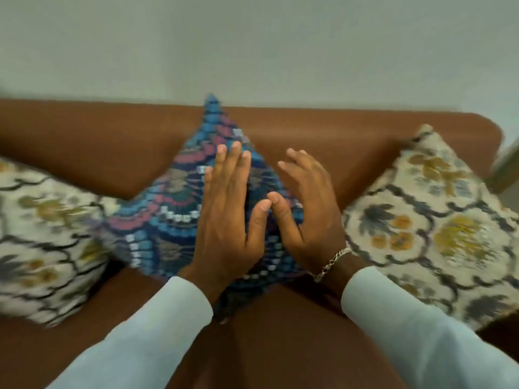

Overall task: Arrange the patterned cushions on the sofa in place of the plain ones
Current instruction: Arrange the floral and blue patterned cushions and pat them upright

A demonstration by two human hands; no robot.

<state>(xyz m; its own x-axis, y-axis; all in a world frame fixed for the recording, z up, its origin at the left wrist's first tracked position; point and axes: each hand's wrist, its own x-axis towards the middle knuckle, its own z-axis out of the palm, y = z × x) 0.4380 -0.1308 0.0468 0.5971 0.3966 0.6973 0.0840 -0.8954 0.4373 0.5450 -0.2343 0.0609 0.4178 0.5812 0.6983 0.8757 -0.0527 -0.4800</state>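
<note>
A blue and pink patterned cushion [165, 217] stands on one corner in the middle of the brown leather sofa [337, 136], leaning on the backrest. My left hand [227, 211] lies flat against its front, fingers straight. My right hand [309, 209], with a chain bracelet at the wrist, hovers just beside it over the cushion's right half, fingers spread and slightly curled. Neither hand holds anything. A cream floral cushion [45, 237] sits at the left, and another cream floral cushion [438, 226] at the right, both set on a corner. No plain cushion is in view.
A pale wall [252, 46] rises behind the sofa's backrest. The sofa's right end and a strip of floor or furniture [505, 169] show at the far right. Bare seat leather [280, 346] lies between my sleeves.
</note>
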